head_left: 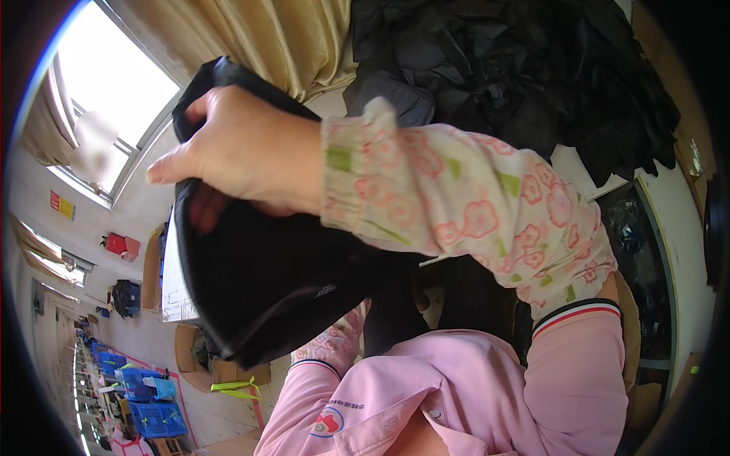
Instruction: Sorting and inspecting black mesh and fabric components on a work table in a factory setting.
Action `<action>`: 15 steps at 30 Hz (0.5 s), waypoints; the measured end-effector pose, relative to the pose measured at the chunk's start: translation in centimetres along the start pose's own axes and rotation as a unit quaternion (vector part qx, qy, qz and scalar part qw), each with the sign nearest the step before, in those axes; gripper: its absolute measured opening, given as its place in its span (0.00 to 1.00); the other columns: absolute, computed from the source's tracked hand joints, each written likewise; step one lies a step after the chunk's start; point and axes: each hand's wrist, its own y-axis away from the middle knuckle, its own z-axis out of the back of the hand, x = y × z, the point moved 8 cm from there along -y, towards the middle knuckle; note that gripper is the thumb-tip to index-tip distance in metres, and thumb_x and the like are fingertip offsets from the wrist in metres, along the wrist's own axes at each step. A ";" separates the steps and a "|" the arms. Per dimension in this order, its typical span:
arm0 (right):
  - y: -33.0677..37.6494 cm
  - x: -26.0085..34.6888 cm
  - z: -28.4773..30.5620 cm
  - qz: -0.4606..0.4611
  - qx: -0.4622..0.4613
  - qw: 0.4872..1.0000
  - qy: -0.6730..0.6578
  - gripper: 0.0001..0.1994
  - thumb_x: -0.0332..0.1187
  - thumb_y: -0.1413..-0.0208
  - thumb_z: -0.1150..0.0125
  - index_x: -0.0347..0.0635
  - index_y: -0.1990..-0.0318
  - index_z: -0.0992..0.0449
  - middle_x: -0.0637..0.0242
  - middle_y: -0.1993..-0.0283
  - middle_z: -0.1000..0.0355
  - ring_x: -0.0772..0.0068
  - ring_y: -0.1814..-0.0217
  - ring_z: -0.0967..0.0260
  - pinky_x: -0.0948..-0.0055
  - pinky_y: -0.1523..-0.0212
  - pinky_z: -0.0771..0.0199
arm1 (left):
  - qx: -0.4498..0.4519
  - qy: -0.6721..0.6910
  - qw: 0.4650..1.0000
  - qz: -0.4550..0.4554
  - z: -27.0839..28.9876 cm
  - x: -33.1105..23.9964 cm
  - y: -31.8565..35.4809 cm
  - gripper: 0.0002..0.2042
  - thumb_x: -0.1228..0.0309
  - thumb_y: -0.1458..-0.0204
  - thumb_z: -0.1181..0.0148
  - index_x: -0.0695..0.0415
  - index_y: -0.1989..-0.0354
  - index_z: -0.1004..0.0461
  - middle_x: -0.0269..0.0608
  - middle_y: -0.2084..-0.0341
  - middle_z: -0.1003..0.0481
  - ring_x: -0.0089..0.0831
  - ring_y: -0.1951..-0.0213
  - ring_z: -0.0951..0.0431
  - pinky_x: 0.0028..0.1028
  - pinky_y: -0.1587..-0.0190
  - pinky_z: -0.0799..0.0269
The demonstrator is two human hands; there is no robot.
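Black cloth [266,281] fills the middle of my view: a dark garment lifted up close to my face, hanging down from my right hand [243,156]. My fingers [171,169] are closed over its upper edge, thumb side toward the window [106,83], so the hand is clamped on the cloth. My floral sleeve cover [471,205] runs back to my pink jacket [426,395]. My left hand is hidden behind the cloth; I cannot tell its grip. A heap of black garments [525,68] lies on the white table [574,171] beyond. Blue crates [148,399] stand on the floor far off.
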 end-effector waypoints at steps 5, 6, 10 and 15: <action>-1.9 0.7 0.1 0.014 -0.047 0.995 0.090 0.36 0.28 0.54 0.31 0.16 0.41 0.45 0.46 0.63 0.28 0.62 0.75 0.25 0.69 0.78 0.25 | 0.009 0.012 1.000 0.022 -8.9 6.4 -6.1 0.16 0.63 0.40 0.47 0.55 0.46 0.32 0.39 0.56 0.24 0.33 0.56 0.23 0.38 0.55 0.25; -2.8 0.6 0.6 0.027 -0.042 0.998 0.023 0.34 0.28 0.53 0.31 0.16 0.43 0.44 0.46 0.64 0.28 0.63 0.72 0.24 0.68 0.79 0.23 | 0.014 0.014 0.999 0.031 -10.3 7.1 -6.9 0.16 0.62 0.40 0.47 0.55 0.46 0.32 0.39 0.56 0.24 0.33 0.56 0.23 0.37 0.55 0.25; -3.9 0.5 3.1 0.058 -0.050 0.997 0.009 0.28 0.26 0.52 0.32 0.17 0.48 0.39 0.50 0.66 0.29 0.63 0.73 0.24 0.64 0.76 0.18 | 0.020 0.023 0.998 0.049 -7.7 7.9 -3.8 0.16 0.61 0.40 0.47 0.54 0.47 0.32 0.38 0.56 0.24 0.32 0.56 0.23 0.36 0.57 0.24; -3.9 0.6 2.5 0.027 -0.030 0.999 0.025 0.20 0.27 0.50 0.33 0.24 0.54 0.31 0.57 0.67 0.27 0.66 0.70 0.24 0.67 0.71 0.19 | 0.185 0.200 0.934 0.232 -5.0 9.7 -2.7 0.24 0.56 0.37 0.54 0.62 0.41 0.38 0.50 0.46 0.31 0.43 0.55 0.23 0.39 0.51 0.23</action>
